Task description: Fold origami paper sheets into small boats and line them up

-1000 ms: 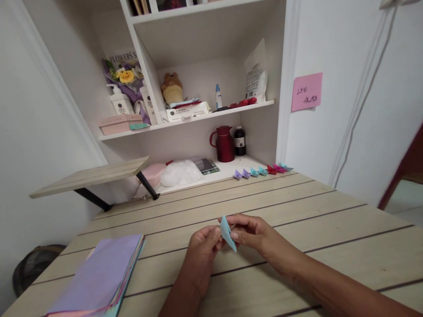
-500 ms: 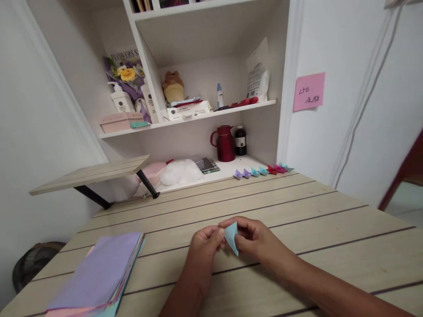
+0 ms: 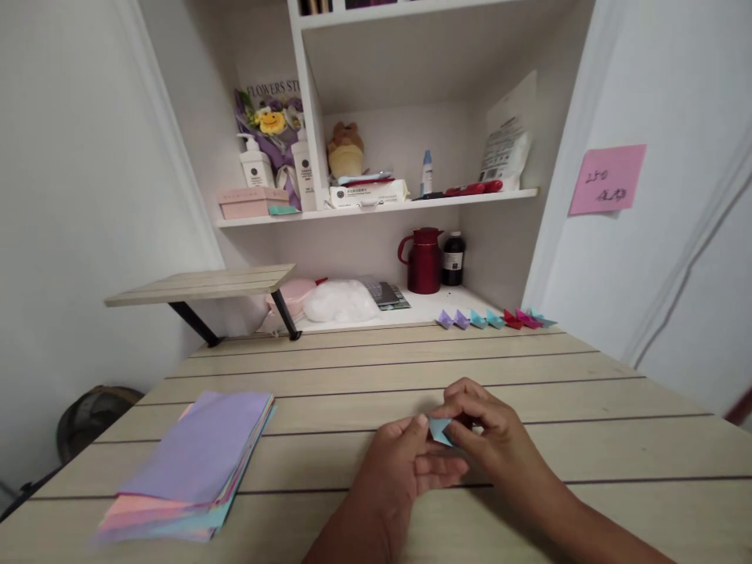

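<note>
A small folded piece of light blue paper [image 3: 439, 431] is held between both hands over the wooden table [image 3: 329, 462]. My left hand [image 3: 405, 462] pinches its left edge with the thumb on top, the other fingers spread below, palm up. Thumb and fingers of my right hand [image 3: 485, 427] grip the paper's right side and cover part of it. To the left lies a stack of coloured paper sheets [image 3: 205, 446] with a lilac one on top. Along the far table edge stands a row of several folded paper boats [image 3: 479, 319] in lilac, blue, red and pink.
A small raised wooden shelf [image 3: 203, 283] on black legs stands at the back left. Behind the table, a white shelf unit [image 3: 376, 205] holds a red jug [image 3: 424, 262], a dark bottle [image 3: 453, 260] and a white plastic bag [image 3: 341, 301]. A pink note [image 3: 608, 180] sticks to the wall.
The view has turned, tilting the scene. The blue paper now shows as a smaller, flatter shape. My left fingers have spread out beneath it, and my right hand has closed over its right side.
</note>
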A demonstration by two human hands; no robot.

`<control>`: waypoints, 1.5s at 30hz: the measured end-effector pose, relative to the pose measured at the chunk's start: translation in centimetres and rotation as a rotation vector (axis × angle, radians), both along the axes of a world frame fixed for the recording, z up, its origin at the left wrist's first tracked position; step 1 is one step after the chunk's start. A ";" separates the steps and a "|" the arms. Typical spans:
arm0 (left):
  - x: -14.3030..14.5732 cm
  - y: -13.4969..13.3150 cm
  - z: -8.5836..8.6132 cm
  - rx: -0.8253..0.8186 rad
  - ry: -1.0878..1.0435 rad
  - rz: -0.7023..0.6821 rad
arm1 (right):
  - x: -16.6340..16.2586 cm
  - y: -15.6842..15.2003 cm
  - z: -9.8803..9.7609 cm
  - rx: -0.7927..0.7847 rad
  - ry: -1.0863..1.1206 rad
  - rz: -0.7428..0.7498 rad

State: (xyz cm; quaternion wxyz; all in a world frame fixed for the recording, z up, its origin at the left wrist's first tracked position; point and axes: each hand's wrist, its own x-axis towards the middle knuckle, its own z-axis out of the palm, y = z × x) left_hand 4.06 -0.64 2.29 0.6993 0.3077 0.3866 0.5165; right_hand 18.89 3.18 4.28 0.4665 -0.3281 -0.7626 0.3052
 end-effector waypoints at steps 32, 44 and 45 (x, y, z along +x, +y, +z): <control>0.3 0.8 0.9 0.241 0.469 0.399 | -0.7 0.5 -0.8 -0.616 0.256 0.339; 0.1 0.1 1.6 0.299 0.747 0.648 | -1.3 -0.6 -1.2 -0.622 0.146 0.374; 0.0 0.1 1.5 0.313 0.767 0.650 | -1.3 -0.4 -1.4 -0.601 0.133 0.355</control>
